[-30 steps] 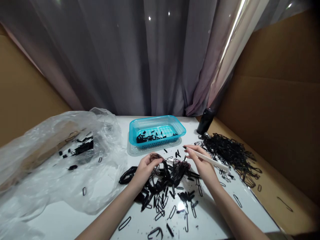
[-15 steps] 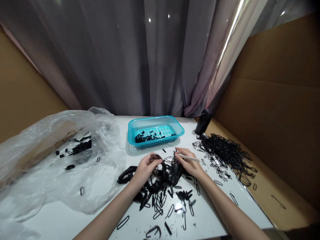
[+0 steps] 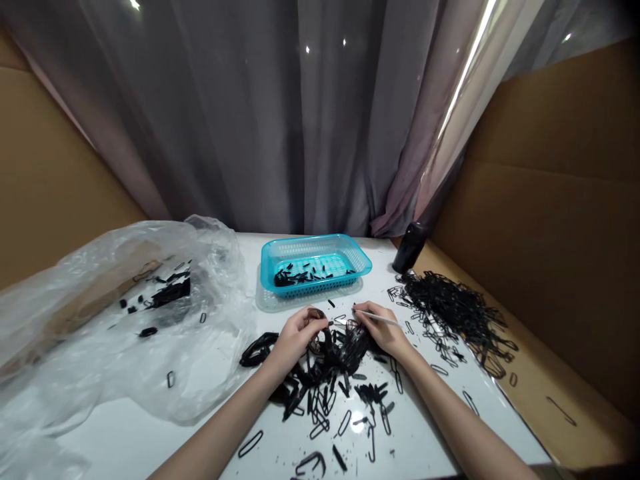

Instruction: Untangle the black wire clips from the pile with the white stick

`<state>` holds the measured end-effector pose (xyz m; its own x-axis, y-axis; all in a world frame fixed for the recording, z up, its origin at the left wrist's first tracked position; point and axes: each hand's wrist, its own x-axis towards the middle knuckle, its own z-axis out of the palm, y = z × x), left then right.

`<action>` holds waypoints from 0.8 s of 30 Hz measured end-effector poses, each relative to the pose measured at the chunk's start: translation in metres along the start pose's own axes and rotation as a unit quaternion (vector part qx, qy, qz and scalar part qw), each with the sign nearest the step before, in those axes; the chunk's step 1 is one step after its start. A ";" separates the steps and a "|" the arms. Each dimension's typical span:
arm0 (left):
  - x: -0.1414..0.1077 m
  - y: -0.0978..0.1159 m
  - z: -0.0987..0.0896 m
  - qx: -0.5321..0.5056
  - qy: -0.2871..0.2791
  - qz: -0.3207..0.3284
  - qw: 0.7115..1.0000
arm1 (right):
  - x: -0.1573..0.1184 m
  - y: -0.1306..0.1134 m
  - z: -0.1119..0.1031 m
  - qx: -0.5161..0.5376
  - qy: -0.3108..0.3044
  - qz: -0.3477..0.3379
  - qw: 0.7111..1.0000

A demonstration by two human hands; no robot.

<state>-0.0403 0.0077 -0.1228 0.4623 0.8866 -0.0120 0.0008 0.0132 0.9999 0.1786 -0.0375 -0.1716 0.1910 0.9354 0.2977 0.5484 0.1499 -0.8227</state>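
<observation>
My left hand point(image 3: 299, 333) pinches a black looped rubber-like strip point(image 3: 316, 313) over the pile in the middle. My right hand point(image 3: 381, 330), just to its right, is closed round a thin white pen-like tool point(image 3: 377, 316); the tool's kind is unclear. Its tip lies near the right fingertips, apart from the left hand. Below both hands spreads a heap of black strips and pieces point(image 3: 350, 350), partly covered by the hands. Thin black oval loops point(image 3: 345, 423) and short black scraps point(image 3: 371, 393) lie scattered nearer to me.
Behind the hands stands a blue plastic basket point(image 3: 367, 265) holding small black pieces. Clear plastic sheeting point(image 3: 125, 363) covers the table's left side. At right are a large pile of black loops point(image 3: 453, 300) and a dark bottle point(image 3: 410, 248). Cardboard walls point(image 3: 550, 200) flank the table.
The whole view has shifted slightly, so things appear a little lower and farther right. My right fingers are drawn in more closely round the white tool. The left hand keeps its pinch.
</observation>
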 end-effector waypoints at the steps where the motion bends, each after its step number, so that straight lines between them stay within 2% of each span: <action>1: 0.000 0.000 0.000 0.000 -0.004 -0.004 1.000 | 0.000 0.000 -0.001 0.010 0.004 0.007 1.000; 4: 0.001 -0.004 0.000 -0.002 -0.014 -0.013 1.000 | 0.000 -0.008 -0.004 0.051 0.009 0.026 0.998; 7: 0.001 -0.008 -0.001 0.009 -0.034 -0.009 0.999 | -0.003 -0.025 -0.007 0.105 -0.019 0.031 0.994; 10: -0.002 -0.010 0.000 0.057 -0.053 0.024 0.997 | -0.009 -0.044 -0.007 0.152 -0.064 0.031 0.986; 13: -0.004 -0.011 0.000 0.091 -0.036 0.063 0.993 | -0.015 -0.055 -0.007 0.178 -0.090 0.031 0.979; 21: -0.001 -0.018 0.000 0.080 -0.042 0.019 0.996 | -0.021 -0.064 -0.003 0.236 -0.096 0.028 0.966; 24: 0.000 -0.017 0.001 0.068 -0.027 0.020 0.997 | -0.023 -0.064 0.002 0.247 -0.085 0.023 0.965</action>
<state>-0.0395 0.0070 -0.1403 0.5108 0.8593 0.0247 0.0998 -0.0878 0.9911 0.1374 -0.0681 -0.1268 0.0465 0.9774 0.2063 0.0802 0.2022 -0.9760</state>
